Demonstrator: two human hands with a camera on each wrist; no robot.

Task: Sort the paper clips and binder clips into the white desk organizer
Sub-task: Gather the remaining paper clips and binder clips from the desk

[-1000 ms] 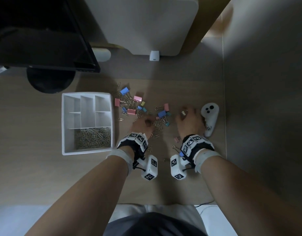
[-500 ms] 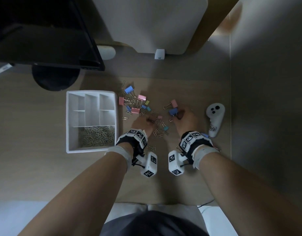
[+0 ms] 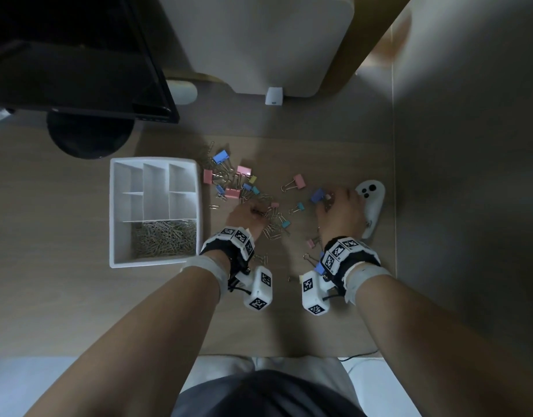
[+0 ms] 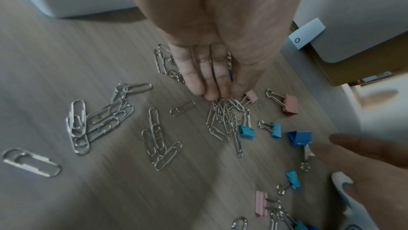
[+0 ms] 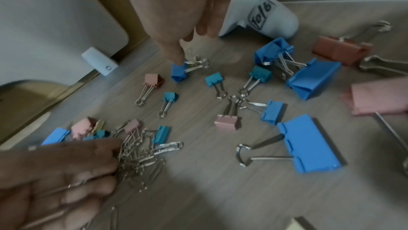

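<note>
Head view: both hands are down on the wooden desk [image 3: 64,296] among scattered clips, right of the white desk organizer [image 3: 116,212], which sits left of centre in the frame. The organizer's large bottom compartment holds a heap of silver paper clips [image 3: 164,239]; the five smaller compartments above it look bare.

Left hand [image 3: 245,216]: near frame centre, just right of the organizer. In the left wrist view the fingers [image 4: 212,76] lie extended and close together, tips down on a bunch of paper clips [image 4: 223,116]. Whether any clip is pinched cannot be told from these frames. More loose paper clips [image 4: 99,122] lie at the left of that frame.

Right hand [image 3: 340,212]: right of centre, touching the white controller [image 3: 370,206] on its right side. In the right wrist view one fingertip [image 5: 174,54] presses onto a small blue binder clip [image 5: 179,71], with the wire handles next to it. Remaining fingers are curled under the palm; whether they hold anything cannot be told.

Other binder clips: a mixed pile of pink and blue ones [image 3: 229,179] sits against the organizer's upper right corner; a pink one [image 3: 298,181] lies apart between the pile and the right hand. A large blue binder clip [image 5: 309,146] lies in the lower right of the right wrist frame.

Background: a black monitor [image 3: 73,55] at upper left and a white panel [image 3: 259,40] at top centre.
</note>
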